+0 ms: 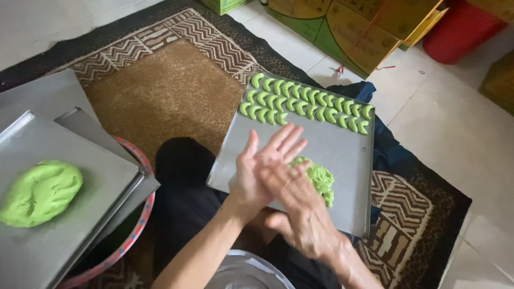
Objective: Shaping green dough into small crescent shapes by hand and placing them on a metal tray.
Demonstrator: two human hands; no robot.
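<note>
The flat silver metal baking tray (pixel 342 155) on the person's lap carries three rows of small green crescent-shaped dough pieces (pixel 305 104) along its far edge, the rows running lengthwise from the tray's far-left corner towards its right side. Nearer on this tray lies a crumbly lump of green dough (pixel 321 179). Above the tray, the left hand (pixel 257 166) and right hand (pixel 292 195) are pressed flat together, palm on palm, fingers extended; whether dough sits between them cannot be told. Left of the tray, stacked silver trays (pixel 69 214) hold a large smooth green dough mound (pixel 40 192). Beyond the tray stand yellow-green cardboard boxes (pixel 348 27) and a red plastic container (pixel 460 29).
</note>
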